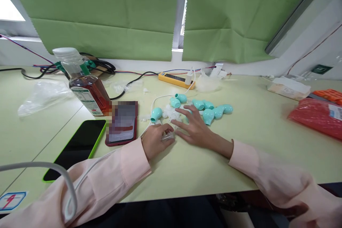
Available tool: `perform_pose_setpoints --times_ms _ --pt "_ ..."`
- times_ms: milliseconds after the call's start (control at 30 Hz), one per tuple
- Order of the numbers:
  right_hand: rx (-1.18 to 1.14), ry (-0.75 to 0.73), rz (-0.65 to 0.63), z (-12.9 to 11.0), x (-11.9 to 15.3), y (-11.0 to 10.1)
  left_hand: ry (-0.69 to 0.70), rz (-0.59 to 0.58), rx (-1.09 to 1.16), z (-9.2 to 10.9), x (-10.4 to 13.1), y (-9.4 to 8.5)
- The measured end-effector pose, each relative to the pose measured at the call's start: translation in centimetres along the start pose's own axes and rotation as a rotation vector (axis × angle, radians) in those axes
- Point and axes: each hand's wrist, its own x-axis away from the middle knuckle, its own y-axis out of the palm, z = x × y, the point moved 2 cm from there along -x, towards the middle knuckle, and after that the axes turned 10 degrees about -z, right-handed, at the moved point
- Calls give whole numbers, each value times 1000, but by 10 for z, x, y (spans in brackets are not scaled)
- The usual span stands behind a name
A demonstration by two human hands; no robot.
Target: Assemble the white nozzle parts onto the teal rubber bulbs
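My left hand (158, 139) is closed around a small clear plastic piece (167, 136), just above the table near its front. Beside it my right hand (192, 128) is open, fingers spread over a pile of small translucent white pieces (171, 112); whether the fingertips touch them I cannot tell. Around the pile lie several turquoise bulb-shaped parts with open necks: one bulb (156, 114) left of the pile, another bulb (181, 98) behind it, and a further bulb (208, 116) right of my right hand. Part of the pile is hidden by my fingers.
To the left are a phone with a red case (123, 124), a green-edged phone (77, 146) and a bottle of brown liquid (88, 89). A yellow power strip (176, 80) with a white cable stands behind. A red plastic package (315, 115) lies at the right.
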Motion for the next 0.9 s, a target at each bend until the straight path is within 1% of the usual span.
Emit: perform_pose_setpoints --times_ms 33,100,167,233,300,367,433,467,533,633,767,833,900 --pt "17 8 -41 -3 0 0 -9 8 65 0 1 2" --pt "47 27 -83 -7 -1 2 -24 35 258 1 3 4" --pt "75 34 -102 -6 -1 6 -60 55 546 0 4 5" --pt "102 38 -114 -4 -1 10 -140 44 877 -2 4 6" --pt "121 53 -116 -1 -2 13 -249 -15 1172 -2 3 8" --pt "124 62 -114 0 -2 15 -336 -101 1403 -2 2 9" --pt "116 60 -109 0 -2 16 -354 -172 1551 -2 1 10" --pt "108 53 -104 -1 -2 16 -342 -189 1585 -1 0 10" --pt "87 33 -88 -2 -1 16 -310 -183 1578 0 0 10" --pt "22 22 -56 -2 0 15 -309 -139 1455 2 3 11" --pt "-77 29 1 0 1 12 -282 -27 1253 3 6 11" --pt "-109 20 77 0 1 9 -247 27 1164 1 6 10" --pt "-151 10 198 -2 3 4 -221 45 1092 0 5 11"
